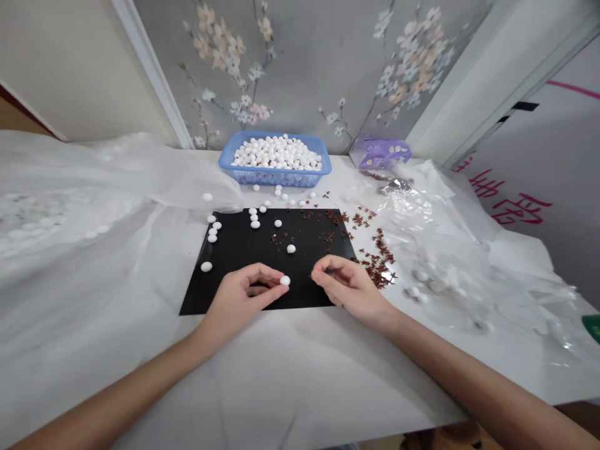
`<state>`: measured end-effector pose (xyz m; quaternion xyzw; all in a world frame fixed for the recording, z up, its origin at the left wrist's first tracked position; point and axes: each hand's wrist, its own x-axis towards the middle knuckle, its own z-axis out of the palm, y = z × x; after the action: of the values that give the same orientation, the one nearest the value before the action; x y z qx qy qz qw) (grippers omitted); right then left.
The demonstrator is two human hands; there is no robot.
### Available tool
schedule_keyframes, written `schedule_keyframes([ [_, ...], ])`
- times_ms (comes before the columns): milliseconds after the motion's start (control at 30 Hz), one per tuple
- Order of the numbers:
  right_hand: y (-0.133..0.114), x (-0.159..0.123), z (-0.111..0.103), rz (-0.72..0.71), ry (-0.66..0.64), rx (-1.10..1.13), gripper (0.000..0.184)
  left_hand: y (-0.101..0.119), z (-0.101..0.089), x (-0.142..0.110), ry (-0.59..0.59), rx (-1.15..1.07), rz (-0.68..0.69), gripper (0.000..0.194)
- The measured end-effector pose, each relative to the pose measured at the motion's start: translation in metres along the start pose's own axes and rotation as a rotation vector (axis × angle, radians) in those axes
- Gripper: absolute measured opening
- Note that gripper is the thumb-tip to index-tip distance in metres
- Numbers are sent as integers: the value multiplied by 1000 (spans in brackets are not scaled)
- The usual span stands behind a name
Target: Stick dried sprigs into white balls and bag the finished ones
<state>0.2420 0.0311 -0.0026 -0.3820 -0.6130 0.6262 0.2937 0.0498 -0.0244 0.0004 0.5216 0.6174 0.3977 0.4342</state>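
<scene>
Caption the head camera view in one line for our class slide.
Left hand pinches a white ball on a black mat, right hand beside brown fragments.

"Your left forearm (117, 400) and right forearm (482, 381), operator: any covering?"

"Bare, both. Slender, narrowing toward the wrists."

"And your left hand (241, 300) and right hand (349, 290), over the black mat (225, 275)?"

"Bare as well. Slim, tapering fingers on each."

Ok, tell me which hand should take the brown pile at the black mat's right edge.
Right, probably: the right hand sits closest to the brown pile, while the left hand is occupied pinching a white ball.
</scene>
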Motion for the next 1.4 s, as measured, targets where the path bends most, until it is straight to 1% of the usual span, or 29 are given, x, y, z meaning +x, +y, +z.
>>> schedule_keyframes([
  [100, 1, 2, 2, 10, -60, -29, 28, 1, 6, 4, -36, 2, -22, 17],
  [267, 1, 3, 5, 19, -120, -103, 28, 3, 4, 3, -81, 21, -60, 16],
  [333, 2, 3, 7, 12, -122, -136, 26, 3, 4, 2, -108, 24, -69, 15],
  [533, 5, 4, 10, -4, -104, -208, 21, 3, 3, 3, -132, 17, -94, 15],
  [700, 2, 3, 10, 30, -119, -156, 24, 4, 0, 1, -163, -52, -124, 15],
  [867, 2, 1, 9, 7, -154, -17, 22, 3, -4, -2, -181, -186, -151, 14],
  [1000, 1, 2, 9, -4, -165, -8, 24, 1, -5, -2, -211, -200, -161, 13],
  [1133, -2, 3, 10, 19, -171, -46, 26, 1, -8, -1, -235, -164, -147, 15],
  [1267, 1, 2, 15, 56, -153, -104, 28, 2, -7, 0, -241, -79, -139, 16],
  [1333, 1, 3, 16, 51, -133, -154, 27, 2, -6, 1, -237, -12, -96, 16],
  [1400, -1, 5, 11, 4, -110, -219, 26, 2, -6, 2, -197, 115, 16, 15],
])
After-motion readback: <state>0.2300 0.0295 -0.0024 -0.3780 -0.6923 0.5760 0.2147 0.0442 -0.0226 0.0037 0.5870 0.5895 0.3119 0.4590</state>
